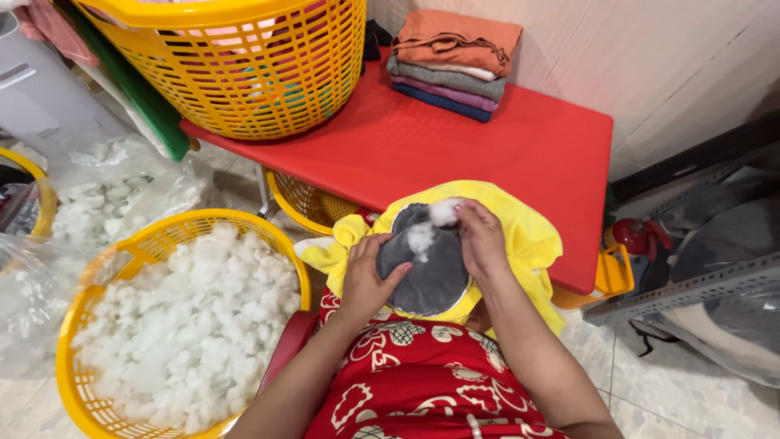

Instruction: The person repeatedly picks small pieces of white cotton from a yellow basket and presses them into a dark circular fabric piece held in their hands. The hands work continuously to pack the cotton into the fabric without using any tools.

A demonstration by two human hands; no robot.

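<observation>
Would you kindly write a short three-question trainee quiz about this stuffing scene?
1. True or false: the right hand pinches a tuft of white stuffing at the grey patch of the yellow fabric piece.
2. Where is the loose stuffing kept? A: red table; B: yellow basket on the floor.
3. What does the left hand touch?

Key: 1 true. 2 B. 3 The grey patch's edge.

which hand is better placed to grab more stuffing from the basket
Left, probably. The left hand is on the toy's side nearest the stuffing basket; the right hand is pinching a white tuft at the opening.
</observation>
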